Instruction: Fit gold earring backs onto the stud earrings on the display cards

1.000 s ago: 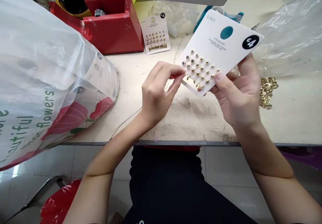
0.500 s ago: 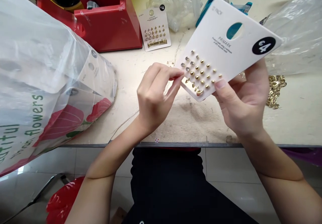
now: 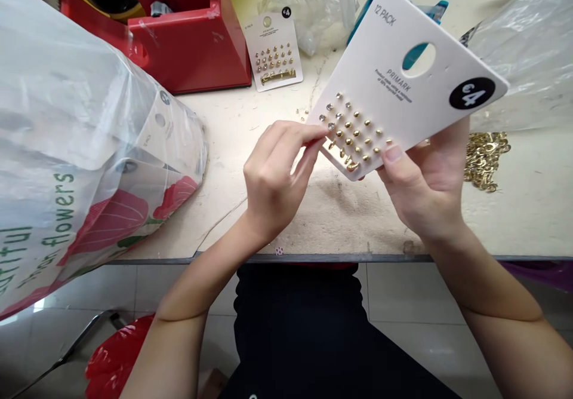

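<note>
Displaced slightly up and to the right, and larger in view than one second earlier, the white earring card [image 3: 394, 100] is held tilted above the worktable [image 3: 514, 226], printed face toward the camera. Its right hand [image 3: 421, 190] support is a clamp, thumb on the front beside the studs [image 3: 357, 133], the other fingers behind. At the lower left edge, the thumb and forefinger of the left hand [image 3: 277, 172] meet in a pinch; whether anything lies between them cannot be told. As judged from its form, the card should be light and fairly stiff, though liable to crease; its broad plain upper part offers the safest hold, while the small hoops [image 3: 353, 166] and studs look slippery and easily dislodged. Containers: the printed plastic bag [image 3: 89, 130], at left, shows further cards [image 3: 159, 121] through its clear film; the red box-shaped holder [image 3: 188, 52] has a grey piece [image 3: 159, 9] in its recess; contents of the clear plastic bag [image 3: 523, 58], at right, cannot be made out. Near this last lies a loose pile of gold-coloured metal pieces [image 3: 486, 160].
</note>
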The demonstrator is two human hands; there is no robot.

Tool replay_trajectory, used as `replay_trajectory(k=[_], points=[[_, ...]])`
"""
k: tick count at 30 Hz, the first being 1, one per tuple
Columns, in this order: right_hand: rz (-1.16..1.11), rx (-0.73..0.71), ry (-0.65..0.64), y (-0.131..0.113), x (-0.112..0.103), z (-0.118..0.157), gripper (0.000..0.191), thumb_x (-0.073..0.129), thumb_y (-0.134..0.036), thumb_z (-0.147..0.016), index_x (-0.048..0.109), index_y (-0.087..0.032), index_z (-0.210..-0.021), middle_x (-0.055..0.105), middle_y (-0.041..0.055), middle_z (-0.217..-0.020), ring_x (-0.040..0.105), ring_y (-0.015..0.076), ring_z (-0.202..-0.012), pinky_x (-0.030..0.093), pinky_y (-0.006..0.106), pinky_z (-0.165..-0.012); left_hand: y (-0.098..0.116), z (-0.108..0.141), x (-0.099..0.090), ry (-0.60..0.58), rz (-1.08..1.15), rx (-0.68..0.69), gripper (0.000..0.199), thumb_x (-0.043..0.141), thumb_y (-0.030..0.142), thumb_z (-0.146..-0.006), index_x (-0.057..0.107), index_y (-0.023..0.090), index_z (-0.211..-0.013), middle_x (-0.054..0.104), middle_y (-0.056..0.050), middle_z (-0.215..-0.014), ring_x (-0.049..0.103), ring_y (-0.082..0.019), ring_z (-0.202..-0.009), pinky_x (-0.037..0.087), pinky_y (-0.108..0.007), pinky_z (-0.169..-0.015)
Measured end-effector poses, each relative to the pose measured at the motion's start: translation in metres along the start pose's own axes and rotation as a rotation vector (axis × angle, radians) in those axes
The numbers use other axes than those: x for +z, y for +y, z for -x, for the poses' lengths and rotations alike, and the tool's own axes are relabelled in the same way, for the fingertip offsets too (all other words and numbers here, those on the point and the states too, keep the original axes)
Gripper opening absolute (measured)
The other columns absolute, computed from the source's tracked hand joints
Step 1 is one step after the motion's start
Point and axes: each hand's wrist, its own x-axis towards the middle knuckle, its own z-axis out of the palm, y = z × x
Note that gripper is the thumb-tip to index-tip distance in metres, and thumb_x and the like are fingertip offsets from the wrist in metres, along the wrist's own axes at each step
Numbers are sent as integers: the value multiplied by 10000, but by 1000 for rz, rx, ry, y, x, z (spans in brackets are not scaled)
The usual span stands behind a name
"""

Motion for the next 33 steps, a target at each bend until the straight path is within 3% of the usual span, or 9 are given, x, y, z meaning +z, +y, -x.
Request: replay_trajectory(k=[7,11,14,16,19,21,26,30,33], points=[[79,-61,-39,-3,1,5,491,478,-360,-1000,310,-537,-1426,598,-9,-1259,584,230,-1273,578,454,-1006,0,3,3,12,81,-48,137,656,83,-877,621,181,-966,690,11,-860,686,-90,-784,616,-185,-713],[87,-154,-37,-3,0,4,545,517,-254,-968,393,-522,-1427,598,-8,-1161,639,187,-1103,603,390,-934,-5,6,6,27,290,-145,299,638,134,-904,571,195,-1189,646,4,-880,689,-71,-750,621,-148,-726],[142,-367,-67,-2,-3,1,617,553,-122,-892,460,-398,-1435,610,19,-1114,640,183,-1113,612,329,-845,-10,7,8,-5,357,-118,405,637,125,-899,543,201,-1286,661,13,-855,676,-68,-728,621,-153,-745],[265,-467,-123,-3,-5,-1,521,560,-107,-871,524,-279,-1362,649,60,-1127,632,221,-1177,613,354,-827,-13,6,9,-27,355,-89,347,616,136,-911,569,202,-1248,680,0,-926,672,-66,-737,615,-160,-726],[416,-493,-196,-4,-10,-2,340,561,-133,-869,577,-179,-1205,648,155,-1241,642,276,-1151,608,412,-778,-16,3,9,-22,354,-63,160,576,208,-942,613,187,-1096,676,-16,-958,666,-73,-763,595,-170,-683],[456,-521,-217,-4,-13,-2,348,579,-129,-850,571,-178,-1194,617,180,-1298,653,277,-1107,596,383,-688,-18,0,7,-17,360,-37,139,574,287,-954,613,188,-1043,671,-22,-924,674,-88,-780,581,-180,-656],[527,-518,-227,-10,-16,0,361,689,-230,-831,617,-352,-1163,588,67,-1282,633,239,-1041,601,339,-617,-17,-4,-8,-161,382,-52,143,608,347,-938,585,243,-1034,670,-17,-881,657,-111,-703,528,-216,-551],[465,-551,-283,-19,-18,-1,255,672,-371,-888,665,-304,-1134,545,89,-1215,611,214,-1020,619,332,-679,-10,-6,-16,-198,468,-97,211,580,473,-935,544,273,-989,622,-4,-797,589,-115,-596,500,-251,-507],[376,-452,-310,-22,-23,-1,415,647,-603,-866,646,-364,-1205,548,65,-1228,607,237,-1021,611,370,-694,-7,-9,-16,-178,487,-83,230,555,502,-935,535,276,-974,606,-2,-780,581,-111,-596,504,-252,-523]])
